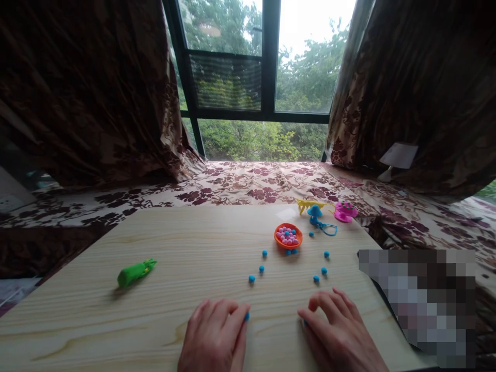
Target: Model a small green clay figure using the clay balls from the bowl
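Observation:
My left hand [215, 336] rests low over the table, its thumb and index finger closed on a small blue ball [247, 316]. Opposite it, my right hand [337, 333] is pinched on another blue ball [305, 323], mostly covered by the fingertips. Beyond my left hand lie loose blue balls [251, 279] in a rough slanting line. A similar group of blue balls [316, 279] lies beyond my right hand. Farther back is an orange bowl [277, 241] of pink balls [284, 241] with a few blue ones, and more blue balls [288, 252] sit against its near side.
A green toy [135, 273] lies on the wooden table [186, 243] at left. Toward the back right are a blue mushroom-shaped toy [314, 213], a yellow toy [308, 206] and a pink toy [344, 212]. A blurred-out patch [422, 310] covers the right edge.

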Demonstrator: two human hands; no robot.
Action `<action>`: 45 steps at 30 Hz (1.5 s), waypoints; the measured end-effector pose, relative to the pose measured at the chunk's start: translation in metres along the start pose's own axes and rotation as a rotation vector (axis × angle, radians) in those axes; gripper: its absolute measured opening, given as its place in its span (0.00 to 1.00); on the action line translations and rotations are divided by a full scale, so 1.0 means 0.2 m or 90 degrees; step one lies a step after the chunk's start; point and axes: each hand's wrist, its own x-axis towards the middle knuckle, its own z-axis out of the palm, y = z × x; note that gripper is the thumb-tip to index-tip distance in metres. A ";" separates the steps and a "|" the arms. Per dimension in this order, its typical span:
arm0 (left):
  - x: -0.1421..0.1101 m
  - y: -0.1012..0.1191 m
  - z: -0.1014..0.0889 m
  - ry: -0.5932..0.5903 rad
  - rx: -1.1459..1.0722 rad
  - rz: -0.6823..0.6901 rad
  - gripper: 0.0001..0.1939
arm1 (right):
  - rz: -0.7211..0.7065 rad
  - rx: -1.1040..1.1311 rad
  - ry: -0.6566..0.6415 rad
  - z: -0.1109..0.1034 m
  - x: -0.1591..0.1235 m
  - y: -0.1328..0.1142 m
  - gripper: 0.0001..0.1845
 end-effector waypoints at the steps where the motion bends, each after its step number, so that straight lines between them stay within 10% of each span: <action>1: 0.06 0.01 -0.01 -0.018 -0.003 -0.018 0.12 | 0.044 0.046 -0.017 -0.01 0.05 -0.03 0.11; 8: 0.35 -0.01 0.01 -0.101 0.007 -0.178 0.10 | 0.143 0.134 -0.074 0.03 0.37 -0.07 0.10; 25: 0.35 -0.01 0.05 -0.085 -0.012 -0.156 0.14 | 0.218 -0.006 -0.070 0.03 0.38 0.16 0.09; 45: 0.47 0.28 0.08 -0.086 -0.061 -0.049 0.09 | 0.319 -0.031 -0.063 0.16 0.48 0.28 0.06</action>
